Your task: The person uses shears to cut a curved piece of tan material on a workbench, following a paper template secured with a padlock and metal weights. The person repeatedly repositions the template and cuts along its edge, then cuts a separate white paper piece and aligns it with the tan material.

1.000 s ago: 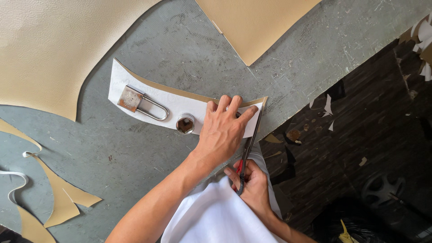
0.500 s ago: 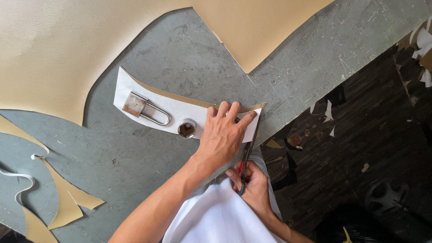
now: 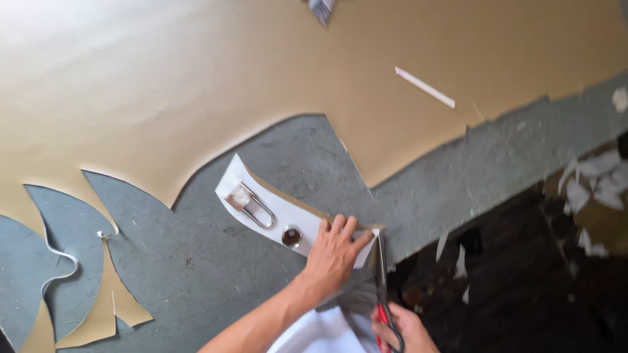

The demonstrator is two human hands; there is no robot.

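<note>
1. The left hand (image 3: 333, 252) lies flat with fingers spread, pressing down the white pattern (image 3: 275, 212). The right hand (image 3: 399, 330), at 5 o'clock from it, is closed around the red handles of the scissors (image 3: 381, 274), whose blades point toward 12 o'clock along the pattern's right end.
2. The tan sheet (image 3: 196, 78) fills the upper picture, its cut edge curving above the pattern.
3. The grey table (image 3: 196, 261) shows bare below it.
4. A tan piece under the pattern peeks out at its upper edge; trimming it to shape looks to be in hand.
5. Next move, likely: hold the pattern still and keep the blades tight to its edge.
6. A padlock (image 3: 248, 202) and a small round weight (image 3: 292, 236) sit on the pattern.
</note>
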